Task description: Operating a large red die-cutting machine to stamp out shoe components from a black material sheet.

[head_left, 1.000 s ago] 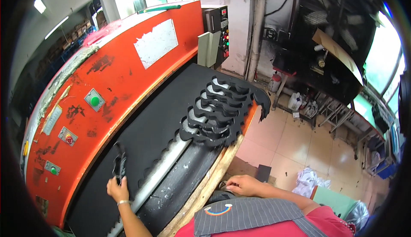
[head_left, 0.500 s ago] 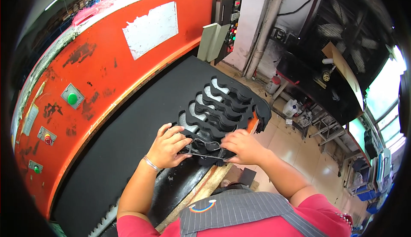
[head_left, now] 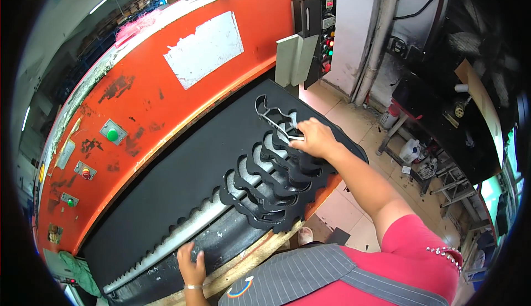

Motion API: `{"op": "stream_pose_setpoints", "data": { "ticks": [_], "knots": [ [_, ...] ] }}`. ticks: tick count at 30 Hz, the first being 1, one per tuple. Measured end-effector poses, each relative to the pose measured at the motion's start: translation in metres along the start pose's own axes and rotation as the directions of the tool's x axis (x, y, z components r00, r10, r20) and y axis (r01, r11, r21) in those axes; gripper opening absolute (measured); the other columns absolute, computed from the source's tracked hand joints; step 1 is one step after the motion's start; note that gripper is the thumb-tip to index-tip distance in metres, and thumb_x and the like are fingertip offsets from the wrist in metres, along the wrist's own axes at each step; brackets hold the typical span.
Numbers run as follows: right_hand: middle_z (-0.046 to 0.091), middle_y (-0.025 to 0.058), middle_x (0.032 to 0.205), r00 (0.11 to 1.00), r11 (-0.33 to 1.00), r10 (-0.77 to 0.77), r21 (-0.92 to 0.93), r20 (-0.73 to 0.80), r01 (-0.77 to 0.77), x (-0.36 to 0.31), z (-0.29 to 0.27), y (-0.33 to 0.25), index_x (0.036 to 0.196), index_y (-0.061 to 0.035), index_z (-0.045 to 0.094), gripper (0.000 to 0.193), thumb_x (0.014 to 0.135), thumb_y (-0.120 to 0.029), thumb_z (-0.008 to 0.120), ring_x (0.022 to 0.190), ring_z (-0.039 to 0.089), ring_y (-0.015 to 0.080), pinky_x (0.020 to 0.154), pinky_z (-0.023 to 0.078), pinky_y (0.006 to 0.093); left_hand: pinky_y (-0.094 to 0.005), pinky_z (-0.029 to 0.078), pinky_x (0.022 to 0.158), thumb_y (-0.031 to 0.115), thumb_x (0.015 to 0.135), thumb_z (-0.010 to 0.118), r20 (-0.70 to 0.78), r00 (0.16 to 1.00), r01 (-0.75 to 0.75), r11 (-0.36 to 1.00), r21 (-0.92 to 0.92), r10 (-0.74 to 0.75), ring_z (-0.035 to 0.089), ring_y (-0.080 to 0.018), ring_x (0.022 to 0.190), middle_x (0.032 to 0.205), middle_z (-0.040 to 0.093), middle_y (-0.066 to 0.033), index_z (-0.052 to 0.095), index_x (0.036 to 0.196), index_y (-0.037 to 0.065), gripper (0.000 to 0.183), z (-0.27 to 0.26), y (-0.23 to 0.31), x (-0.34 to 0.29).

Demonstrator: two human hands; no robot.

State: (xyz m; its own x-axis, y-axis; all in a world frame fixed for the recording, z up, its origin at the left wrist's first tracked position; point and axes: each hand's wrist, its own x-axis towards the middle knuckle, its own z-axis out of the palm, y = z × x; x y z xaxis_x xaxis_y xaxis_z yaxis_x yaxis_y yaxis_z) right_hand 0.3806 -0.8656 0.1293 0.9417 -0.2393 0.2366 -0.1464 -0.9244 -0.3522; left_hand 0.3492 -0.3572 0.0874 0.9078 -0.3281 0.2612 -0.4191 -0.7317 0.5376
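Wavy frame [head_left: 271,122] grasped by right hand [head_left: 316,138] at far end of black wavy pieces [head_left: 292,186]; left hand [head_left: 192,266] held loose-fingered, unloaded, near-left of pieces.

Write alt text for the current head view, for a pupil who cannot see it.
A person's right hand holds a thin looped frame at the far end of a row of wavy black pieces. The left hand appears empty, and an orange machine spans the left.

thin wavy frame [head_left: 272,123] | hollow | slanted | one end in right hand [head_left: 316,138]
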Motion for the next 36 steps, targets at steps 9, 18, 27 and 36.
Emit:
{"op": "stream_pose_setpoints", "data": {
  "ticks": [9, 18, 27, 36],
  "knots": [
    [0.058, 0.0149, 0.109, 0.99, 0.982, 0.029, 0.19, -0.136, -0.003, 0.064, 0.081, 0.03, 0.114, -0.0005, 0.056, 0.051, 0.075, -0.029, 0.075, 0.109, 0.051, 0.0334, 0.094, 0.045, 0.041, -0.044, 0.047, 0.088, 0.016, 0.091, 0.059, -0.042, 0.961, 0.271, 0.908, 0.319, -0.273, 0.061, -0.0288, 0.097, 0.104, 0.067, -0.0132, 0.065, 0.105, 0.002, 0.021, 0.032, 0.033, -0.098],
    [0.052, 0.0168, 0.114, 0.968, 0.896, -0.061, 0.414, -0.243, 0.16, 0.051, 0.095, 0.046, 0.125, -0.0061, 0.049, 0.061, 0.071, -0.017, 0.075, 0.112, 0.049, 0.0363, 0.097, 0.041, 0.0414, -0.0436, 0.036, 0.082, 0.021, 0.092, 0.048, -0.178, 0.941, 0.332, 0.885, 0.325, -0.288, 0.05, -0.0312, 0.087, 0.086, 0.056, -0.0102, 0.064, 0.087, 0.009, 0.021, 0.047, 0.041, -0.101],
    [0.06, 0.0175, 0.11, 0.974, 0.979, 0.201, -0.006, -0.105, -0.203, 0.067, 0.064, -0.009, 0.105, -0.0012, 0.066, 0.05, 0.074, -0.041, 0.071, 0.109, 0.054, 0.0339, 0.093, 0.044, 0.0433, -0.043, 0.027, 0.098, 0.021, 0.081, 0.065, -0.12, 0.982, 0.156, 0.986, 0.062, -0.147, 0.056, -0.0214, 0.098, 0.096, 0.065, -0.0029, 0.067, 0.094, 0.014, 0.014, 0.031, 0.04, -0.113],
    [0.058, 0.0114, 0.114, 0.928, 0.94, -0.34, 0.081, 0.15, 0.331, 0.001, 0.115, -0.228, 0.111, -0.0068, 0.064, 0.051, 0.072, -0.038, 0.075, 0.114, 0.049, 0.0304, 0.094, 0.041, 0.0416, -0.0348, 0.045, 0.092, 0.007, 0.08, 0.067, -0.102, 0.993, 0.01, 0.921, -0.388, -0.054, 0.059, -0.0267, 0.102, 0.105, 0.065, -0.0127, 0.066, 0.102, 0.002, 0.022, -0.013, -0.001, -0.169]
  ]
}}
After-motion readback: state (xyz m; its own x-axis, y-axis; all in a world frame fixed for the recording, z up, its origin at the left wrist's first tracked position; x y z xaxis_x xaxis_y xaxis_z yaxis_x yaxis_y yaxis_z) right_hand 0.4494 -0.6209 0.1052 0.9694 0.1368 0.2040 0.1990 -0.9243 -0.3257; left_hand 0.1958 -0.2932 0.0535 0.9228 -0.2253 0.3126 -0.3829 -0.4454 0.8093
